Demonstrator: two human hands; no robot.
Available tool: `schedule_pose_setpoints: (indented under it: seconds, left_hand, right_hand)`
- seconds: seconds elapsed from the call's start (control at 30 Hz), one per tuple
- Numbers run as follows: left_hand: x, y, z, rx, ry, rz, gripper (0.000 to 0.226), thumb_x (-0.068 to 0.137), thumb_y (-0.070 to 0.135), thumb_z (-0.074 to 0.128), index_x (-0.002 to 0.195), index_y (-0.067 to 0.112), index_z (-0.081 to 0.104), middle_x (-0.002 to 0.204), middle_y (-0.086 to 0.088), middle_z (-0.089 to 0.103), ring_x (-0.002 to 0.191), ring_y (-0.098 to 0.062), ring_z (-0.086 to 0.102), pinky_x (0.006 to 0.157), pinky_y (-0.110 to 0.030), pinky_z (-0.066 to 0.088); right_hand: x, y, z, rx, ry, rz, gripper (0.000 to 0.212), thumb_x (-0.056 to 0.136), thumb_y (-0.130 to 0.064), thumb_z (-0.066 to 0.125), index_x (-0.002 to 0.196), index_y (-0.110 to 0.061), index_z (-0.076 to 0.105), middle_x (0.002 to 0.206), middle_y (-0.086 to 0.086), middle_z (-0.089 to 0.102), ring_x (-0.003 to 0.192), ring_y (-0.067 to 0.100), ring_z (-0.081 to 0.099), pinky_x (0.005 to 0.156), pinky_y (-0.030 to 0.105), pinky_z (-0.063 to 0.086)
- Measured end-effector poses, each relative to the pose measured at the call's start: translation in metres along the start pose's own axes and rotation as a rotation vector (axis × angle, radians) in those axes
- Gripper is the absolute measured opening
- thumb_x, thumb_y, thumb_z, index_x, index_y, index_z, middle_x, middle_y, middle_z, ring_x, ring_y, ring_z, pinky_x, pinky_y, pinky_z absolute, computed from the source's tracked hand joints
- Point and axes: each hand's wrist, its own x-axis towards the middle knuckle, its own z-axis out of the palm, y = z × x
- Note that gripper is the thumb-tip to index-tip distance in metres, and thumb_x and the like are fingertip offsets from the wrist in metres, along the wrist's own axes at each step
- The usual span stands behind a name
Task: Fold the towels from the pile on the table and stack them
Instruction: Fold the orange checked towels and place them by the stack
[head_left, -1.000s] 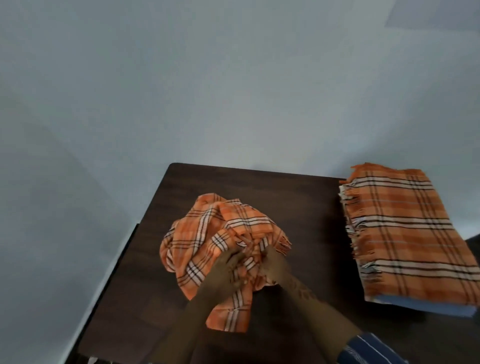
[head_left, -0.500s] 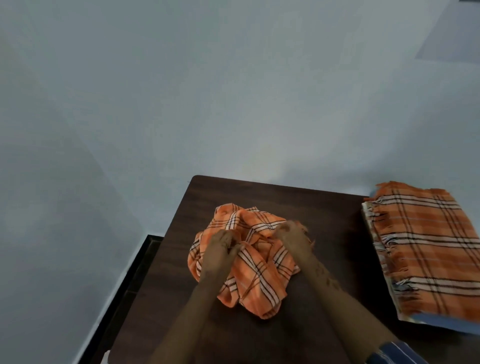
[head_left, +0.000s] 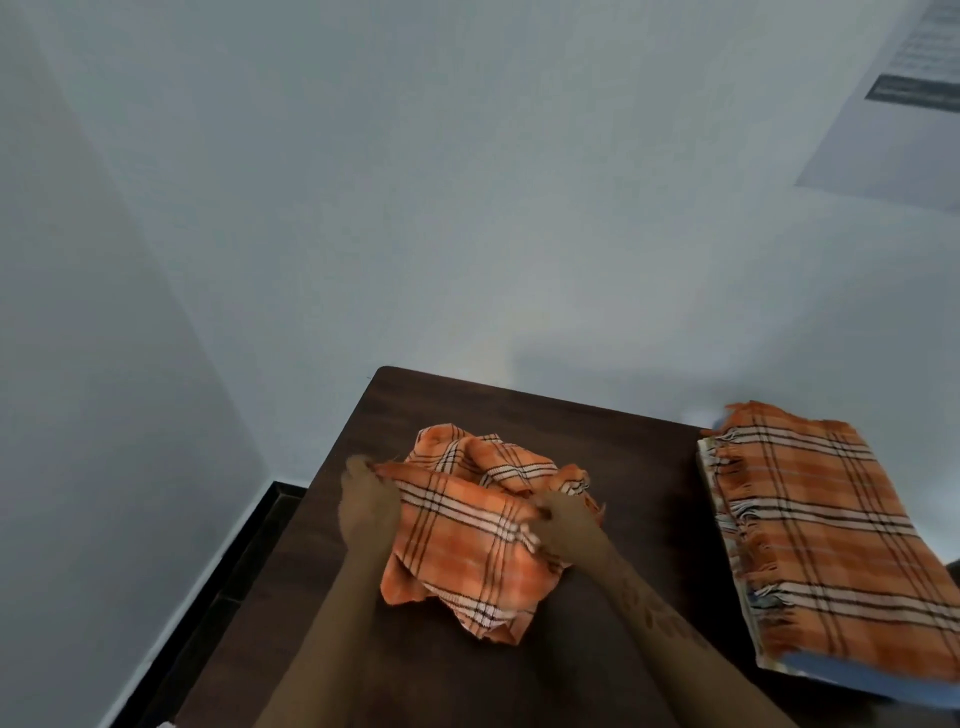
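A crumpled orange plaid towel lies in the middle of the dark wooden table. My left hand pinches its left edge. My right hand grips the same edge further right, so a band of cloth is stretched between the two hands. The rest of the towel is bunched behind and below them. At the right of the table sits a stack of folded towels, with an orange plaid one with fringes on top and a blue one at the bottom.
A pale wall rises right behind the table's far edge, with a white paper sheet stuck on it at the top right. A dark skirting strip runs along the floor to the left of the table.
Both hands have moved apart along the towel's edge, the left hand going left, and pulled a flat band of cloth out of the crumpled heap. The view has tilted up a little.
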Motion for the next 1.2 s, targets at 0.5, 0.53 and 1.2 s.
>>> schedule_pose_setpoints:
  seconds: [0.5,0.53,1.2]
  left_hand:
    - [-0.025,0.047,-0.026,-0.297,-0.081,0.377,0.012,0.083,0.004,0.062,0.085,0.013,0.070,0.091,0.001,0.064,0.078,-0.003,0.058,0.063,-0.012,0.047]
    - [-0.020,0.044,-0.029,-0.289,-0.012,0.354,0.014,0.082,0.005,0.062,0.083,0.016,0.070,0.090,0.002,0.064,0.081,-0.006,0.057,0.070,-0.019,0.050]
    - [-0.033,0.043,-0.029,-0.207,-0.421,0.561,0.025,0.087,0.025,0.066,0.071,0.005,0.061,0.065,-0.001,0.055,0.053,-0.002,0.049,0.049,-0.017,0.041]
  right_hand:
    - [-0.012,-0.005,-0.041,0.182,-0.061,-0.114,0.027,0.082,-0.032,0.069,0.097,-0.010,0.069,0.091,0.008,0.067,0.084,0.020,0.062,0.078,0.040,0.049]
    - [-0.014,0.001,-0.037,0.219,-0.043,-0.082,0.024,0.082,-0.031,0.068,0.095,-0.011,0.069,0.089,0.007,0.067,0.083,0.019,0.062,0.078,0.040,0.050]
    - [-0.025,-0.073,-0.055,0.447,0.034,-0.155,0.057,0.079,-0.033,0.072,0.132,-0.029,0.050,0.110,-0.014,0.059,0.098,0.004,0.060,0.074,0.013,0.046]
